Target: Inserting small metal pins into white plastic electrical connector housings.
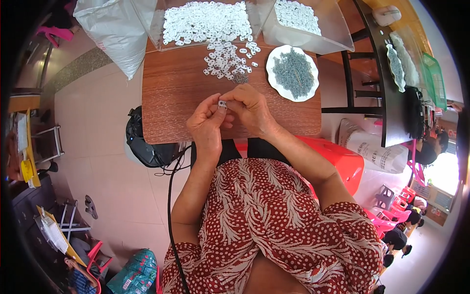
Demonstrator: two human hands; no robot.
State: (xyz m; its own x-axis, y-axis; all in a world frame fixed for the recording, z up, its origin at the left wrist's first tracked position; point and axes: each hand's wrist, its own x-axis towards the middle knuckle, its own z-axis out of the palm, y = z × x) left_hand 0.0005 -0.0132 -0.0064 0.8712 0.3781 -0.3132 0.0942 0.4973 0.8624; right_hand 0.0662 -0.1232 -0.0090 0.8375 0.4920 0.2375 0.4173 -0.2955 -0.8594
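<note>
Between the fingertips of both hands is a small white plastic piece with holes (223, 104), above the near part of a brown wooden table (171, 110). My left hand (207, 117) pinches it from the left, thumb and fingers closed. My right hand (249, 109) meets it from the right, its fingers bent and closed around the same spot; whether they hold a screw too is hidden. Beyond the hands lie loose white pieces (226, 60) of the same kind, with a small heap of screws (241, 78) beside them. A scalloped white plate (270, 66) holds many grey screws (294, 73).
Two clear plastic bins (159, 36) (338, 41) with white pieces stand at the table's far edge. A white sack (115, 36) is at the far left, a black backpack (147, 139) below the table's left side. To the right are a red stool (342, 164) and a dark table (395, 117).
</note>
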